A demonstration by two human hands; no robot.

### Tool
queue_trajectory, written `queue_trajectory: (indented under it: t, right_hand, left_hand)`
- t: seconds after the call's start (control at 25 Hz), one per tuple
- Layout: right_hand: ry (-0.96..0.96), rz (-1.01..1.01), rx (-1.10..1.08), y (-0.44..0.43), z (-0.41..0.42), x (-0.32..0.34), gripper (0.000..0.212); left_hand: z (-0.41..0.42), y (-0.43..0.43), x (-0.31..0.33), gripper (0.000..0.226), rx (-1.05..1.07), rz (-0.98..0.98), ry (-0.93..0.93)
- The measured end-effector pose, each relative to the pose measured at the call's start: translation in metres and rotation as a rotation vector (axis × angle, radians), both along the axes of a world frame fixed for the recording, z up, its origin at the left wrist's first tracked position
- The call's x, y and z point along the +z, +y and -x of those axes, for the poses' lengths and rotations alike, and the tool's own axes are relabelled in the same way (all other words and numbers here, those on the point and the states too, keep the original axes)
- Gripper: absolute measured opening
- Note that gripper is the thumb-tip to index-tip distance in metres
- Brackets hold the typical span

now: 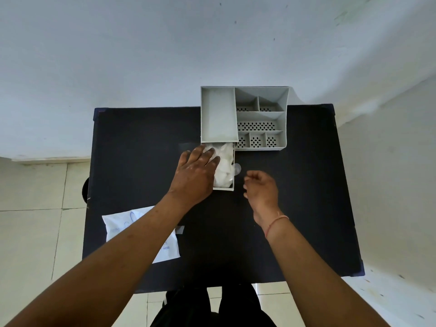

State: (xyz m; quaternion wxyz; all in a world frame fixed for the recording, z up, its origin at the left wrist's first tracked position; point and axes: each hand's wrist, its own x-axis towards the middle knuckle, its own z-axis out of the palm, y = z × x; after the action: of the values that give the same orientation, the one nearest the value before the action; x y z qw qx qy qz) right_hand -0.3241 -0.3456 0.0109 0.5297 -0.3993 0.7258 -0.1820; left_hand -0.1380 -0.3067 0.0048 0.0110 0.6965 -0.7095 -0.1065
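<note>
Soft daylight, sharp, edges perhaps bowed

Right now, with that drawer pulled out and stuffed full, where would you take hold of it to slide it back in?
By its near front wall, coming from the person's side. The drawer sticks straight out of the organizer toward the person, so that wall is its free end. White wads fill the inside and the left hand covers its left rim.
</note>
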Motion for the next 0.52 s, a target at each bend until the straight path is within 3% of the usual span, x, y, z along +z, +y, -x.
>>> queue_trajectory:
  t: [0.04, 0.12, 0.2, 0.28, 0.4, 0.52]
  right_hand:
    - [-0.079, -0.101, -0.045, 0.003, -0.001, -0.001, 0.019]
    - [-0.065, -0.001, 0.081, 0.006, -0.006, -0.001, 0.015]
    - [0.188, 0.307, 0.409, 0.009, -0.011, 0.002, 0.020]
    - [0.477, 0.488, 0.734, 0.011, -0.018, 0.002, 0.027]
    - [0.641, 0.337, 0.959, 0.003, -0.024, -0.001, 0.033]
    - [0.550, 0.406, 0.926, -0.007, -0.022, 0.006, 0.036]
  left_hand:
    - [0.000, -0.001, 0.000, 0.044, -0.004, -0.041, -0.007]
    - [0.004, -0.001, -0.002, 0.044, 0.013, -0.106, -0.005]
    - [0.008, -0.002, -0.005, 0.048, 0.038, -0.150, 0.024]
    - [0.010, -0.003, -0.007, 0.051, 0.054, -0.147, 0.045]
    - [0.012, -0.004, -0.003, 0.059, 0.088, -0.082, 0.081]
    - [0.010, -0.001, -0.001, 0.070, 0.004, 0.011, 0.089]
